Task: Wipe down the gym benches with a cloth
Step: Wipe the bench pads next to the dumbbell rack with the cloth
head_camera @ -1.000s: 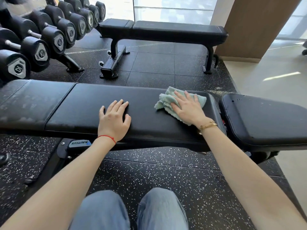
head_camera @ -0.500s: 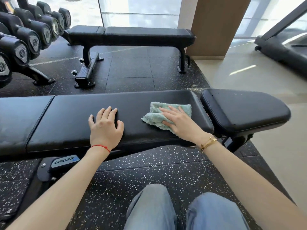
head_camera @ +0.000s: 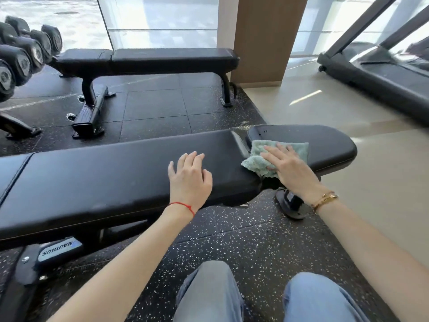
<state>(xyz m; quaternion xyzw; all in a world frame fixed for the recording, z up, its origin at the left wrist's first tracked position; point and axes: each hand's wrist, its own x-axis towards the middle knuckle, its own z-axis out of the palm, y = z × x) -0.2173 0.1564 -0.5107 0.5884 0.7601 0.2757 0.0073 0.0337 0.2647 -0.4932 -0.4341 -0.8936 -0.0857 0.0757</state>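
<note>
Under the right hand (head_camera: 291, 171), a pale green cloth (head_camera: 260, 159) lies bunched across the gap between the long back pad (head_camera: 104, 180) of the near bench and its shorter seat pad (head_camera: 329, 147), most of it on the seat pad and one corner lapping onto the back pad's end. The right hand presses flat on the cloth with its fingers straight and slightly spread, pointing away from the person; a gold bracelet (head_camera: 325, 201) circles that wrist. Just to the left of the cloth, the left hand (head_camera: 189, 180) rests palm-down on the back pad, fingers loosely extended and holding nothing, a thin red string (head_camera: 183, 206) round its wrist. Below the left forearm, on the bench frame, a label (head_camera: 58, 248) reads NAUTILUS. Near the person, between the two forearms, two knees in light blue jeans (head_camera: 209, 293) show above the speckled black rubber floor (head_camera: 255, 240). Beyond both hands stands a second flat black bench (head_camera: 162, 58) before a large window. Far to the left of the left hand, a row of dumbbells (head_camera: 21, 56) sits on a rack. Beyond the right hand, on pale flooring, part of a treadmill (head_camera: 383, 73) is seen.
</note>
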